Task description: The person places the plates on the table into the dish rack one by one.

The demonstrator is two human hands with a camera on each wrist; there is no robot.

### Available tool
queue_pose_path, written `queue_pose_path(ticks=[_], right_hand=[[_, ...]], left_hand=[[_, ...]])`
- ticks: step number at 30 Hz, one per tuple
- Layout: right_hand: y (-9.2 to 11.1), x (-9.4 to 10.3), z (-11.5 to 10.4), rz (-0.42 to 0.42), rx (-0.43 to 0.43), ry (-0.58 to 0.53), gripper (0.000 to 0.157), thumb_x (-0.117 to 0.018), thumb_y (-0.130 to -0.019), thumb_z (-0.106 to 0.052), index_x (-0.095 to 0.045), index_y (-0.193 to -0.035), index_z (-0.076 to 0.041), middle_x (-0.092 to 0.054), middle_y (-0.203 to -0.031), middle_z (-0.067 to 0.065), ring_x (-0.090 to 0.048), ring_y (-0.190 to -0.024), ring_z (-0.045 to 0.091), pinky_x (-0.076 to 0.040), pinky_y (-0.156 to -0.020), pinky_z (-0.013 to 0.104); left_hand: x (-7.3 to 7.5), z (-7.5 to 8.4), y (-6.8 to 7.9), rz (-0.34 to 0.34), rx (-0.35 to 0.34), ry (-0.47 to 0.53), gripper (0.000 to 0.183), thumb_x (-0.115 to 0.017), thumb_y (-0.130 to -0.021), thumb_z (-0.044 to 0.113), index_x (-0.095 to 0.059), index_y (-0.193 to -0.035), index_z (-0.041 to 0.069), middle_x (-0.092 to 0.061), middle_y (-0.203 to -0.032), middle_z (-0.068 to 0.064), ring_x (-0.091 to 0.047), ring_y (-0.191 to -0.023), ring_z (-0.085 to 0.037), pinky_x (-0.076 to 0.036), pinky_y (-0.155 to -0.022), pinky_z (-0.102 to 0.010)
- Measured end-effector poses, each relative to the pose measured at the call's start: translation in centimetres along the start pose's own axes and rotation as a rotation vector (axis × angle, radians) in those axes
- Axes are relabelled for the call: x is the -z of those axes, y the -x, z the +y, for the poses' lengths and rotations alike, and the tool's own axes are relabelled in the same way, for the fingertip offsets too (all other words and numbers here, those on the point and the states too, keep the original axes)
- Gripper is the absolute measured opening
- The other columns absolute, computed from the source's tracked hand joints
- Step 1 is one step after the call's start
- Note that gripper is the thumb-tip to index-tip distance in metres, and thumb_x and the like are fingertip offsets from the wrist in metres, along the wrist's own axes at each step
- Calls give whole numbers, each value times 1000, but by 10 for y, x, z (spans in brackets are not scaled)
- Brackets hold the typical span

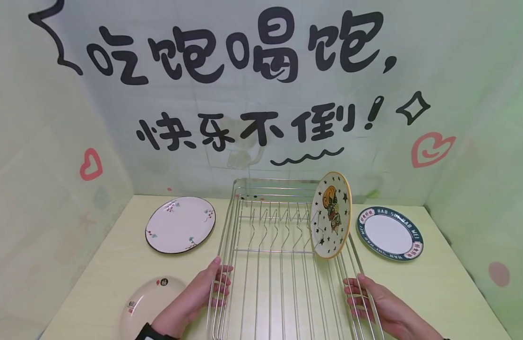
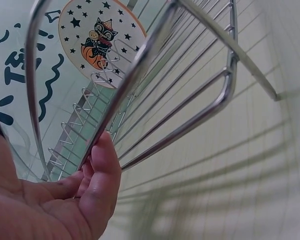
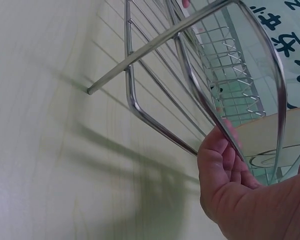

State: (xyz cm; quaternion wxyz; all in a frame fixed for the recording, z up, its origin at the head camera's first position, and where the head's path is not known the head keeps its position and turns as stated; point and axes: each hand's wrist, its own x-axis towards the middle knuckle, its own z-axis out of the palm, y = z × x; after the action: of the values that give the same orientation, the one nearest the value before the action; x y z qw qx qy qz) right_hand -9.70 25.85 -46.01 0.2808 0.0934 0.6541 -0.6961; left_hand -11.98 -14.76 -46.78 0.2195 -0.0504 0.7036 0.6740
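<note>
A wire dish rack stands out from the back wall, with a row of bent dividers at its far end. Upright in those dividers, on the right side, is a white plate with stars, a cat and an orange rim. My left hand grips the rack's left side rail, fingers curled round the wire. On the opposite side my right hand holds the right rail the same way. Both wrist views show the rack's near end, with its shadow on the table.
On the table, a white floral plate lies left of the rack and a blue-rimmed plate lies right of it. A pale plate at the lower left is partly covered by my left forearm. Printed walls enclose the back and sides.
</note>
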Motion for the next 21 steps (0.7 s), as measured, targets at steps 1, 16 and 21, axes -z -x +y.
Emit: queue_pose_path(ticks=[1,16,21], right_hand=[[0,0,0,2,0,-1,63,-37,-98,-49,-44,-128,6,-57,-100,5,-55,-91,16,-49,-81,36],[0,-2,2,16,8,5,67,-37,-97,-50,-40,-131,8,-55,-105,6,-53,-92,19,-49,-81,37],[-1,-2,3,29,7,14,65,-36,-97,-51,-42,-129,6,-55,-106,6,-53,-93,19,-48,-81,37]], left_hand=[[0,0,0,2,2,-3,83,-27,-93,64,-43,-130,-9,-51,-92,-12,-54,-73,-20,-53,-61,-39],[9,3,15,79,-2,-26,87,-18,-94,65,-38,-136,-7,-53,-105,-13,-58,-82,-23,-52,-60,-38],[18,4,25,110,-52,-74,79,-22,-97,58,-39,-136,-8,-53,-107,-13,-58,-85,-22,-52,-64,-39]])
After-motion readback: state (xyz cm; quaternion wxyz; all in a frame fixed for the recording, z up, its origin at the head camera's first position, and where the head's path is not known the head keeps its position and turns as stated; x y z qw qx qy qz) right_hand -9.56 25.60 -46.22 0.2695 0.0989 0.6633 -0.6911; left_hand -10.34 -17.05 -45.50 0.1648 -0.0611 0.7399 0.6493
